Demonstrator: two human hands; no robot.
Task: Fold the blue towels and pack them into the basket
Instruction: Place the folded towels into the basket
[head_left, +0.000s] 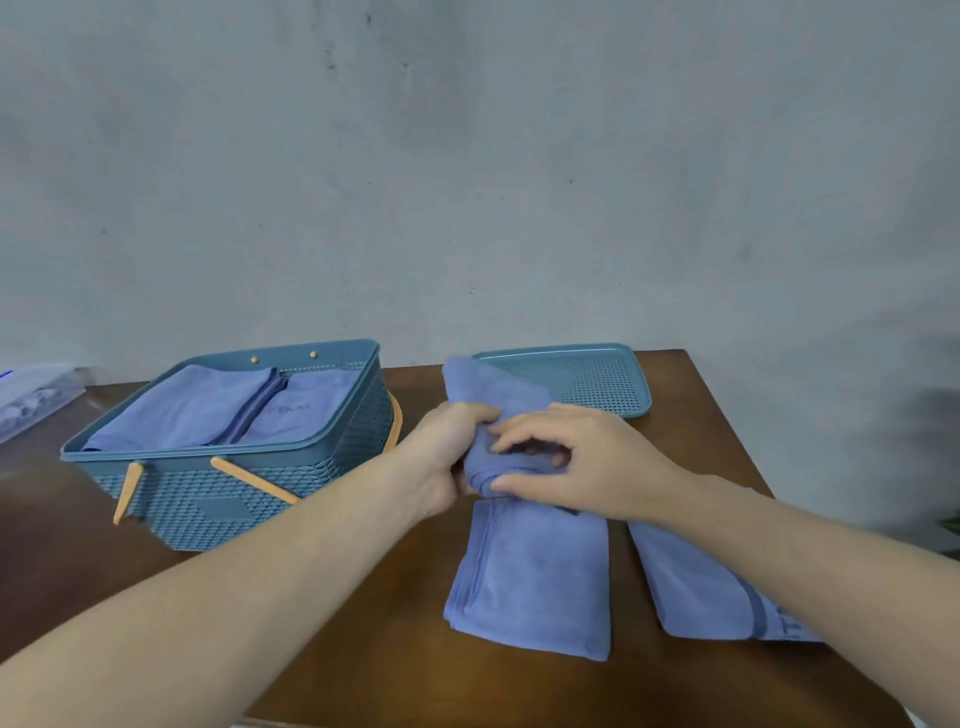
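Basket (270, 483) holds folded towels (208, 410); fingers of both hands grip a rolled towel (493, 395).

towels (530, 577) look like soft matt cloth, kinda fuzzy microfibre; basket (249, 493) is matt blue plastic with a woven-look perforated wall; lid (587, 379) same plastic, dotted with holes; table (363, 649) is brown wood with a slight sheen

- The folded blue towel (706, 587) at the right, lying under the right forearm, bears pale woven letters beside its darker stripe; they look like "TH", perhaps, but are cut off and cannot be read for sure.
- The towel in the basket (298, 408) shows a faint mark, illegible.
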